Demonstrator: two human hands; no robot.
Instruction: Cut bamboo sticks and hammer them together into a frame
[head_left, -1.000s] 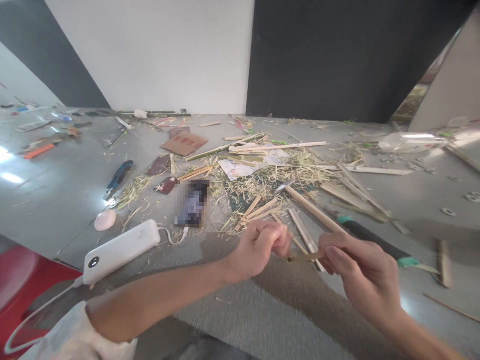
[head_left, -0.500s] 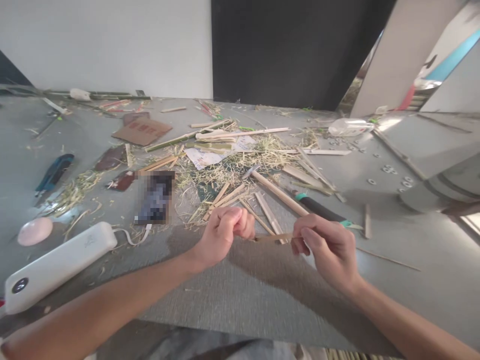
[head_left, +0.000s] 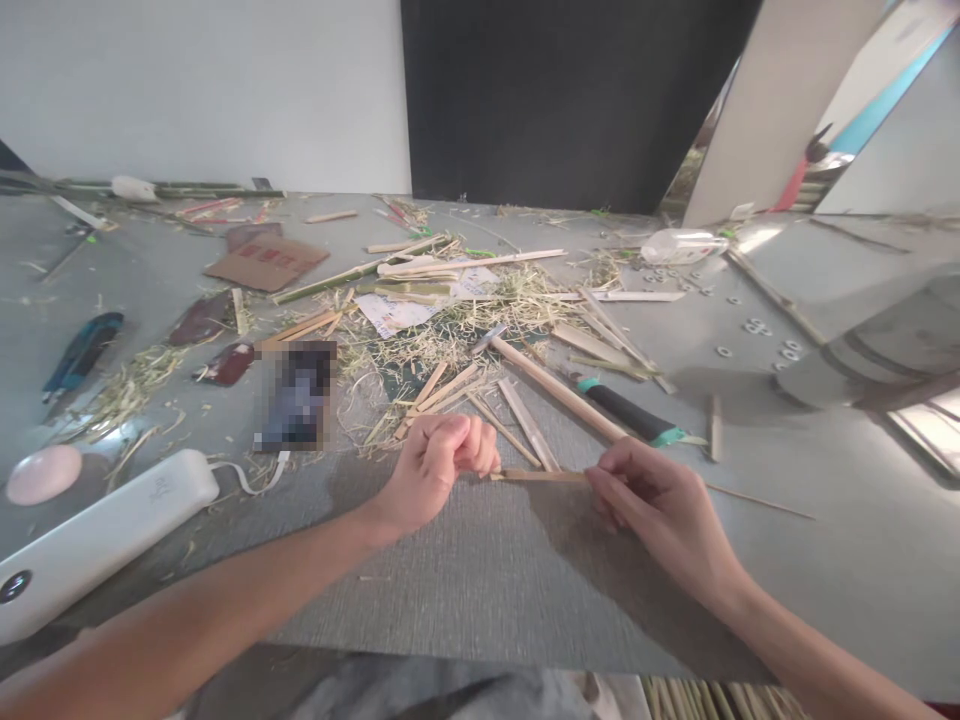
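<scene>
A thin, flat bamboo strip (head_left: 541, 477) spans the gap between my two hands, just above the grey table. My left hand (head_left: 444, 462) is curled into a fist, with the strip's left end at its fingertips; the inside of the fist is hidden. The strip's other end is pinched between the thumb and fingers of my right hand (head_left: 654, 495). Right behind the strip lie a hammer (head_left: 559, 390) with a wooden handle, a knife (head_left: 634, 412) with a black and green handle, and several loose bamboo slats (head_left: 527, 422).
Bamboo shavings (head_left: 517, 310) cover the middle of the table. To the left are a phone (head_left: 298, 395) on a cable, a white power bank (head_left: 112, 540) and a blue-black tool (head_left: 84, 352). A grey cylinder (head_left: 870, 350), small rings (head_left: 757, 327) and a clear bottle (head_left: 679, 246) occupy the right side.
More of the strip shows between my hands, and its angle is slightly different. My right hand has turned a little lower. The whole view has shifted, so the table things appear further left.
</scene>
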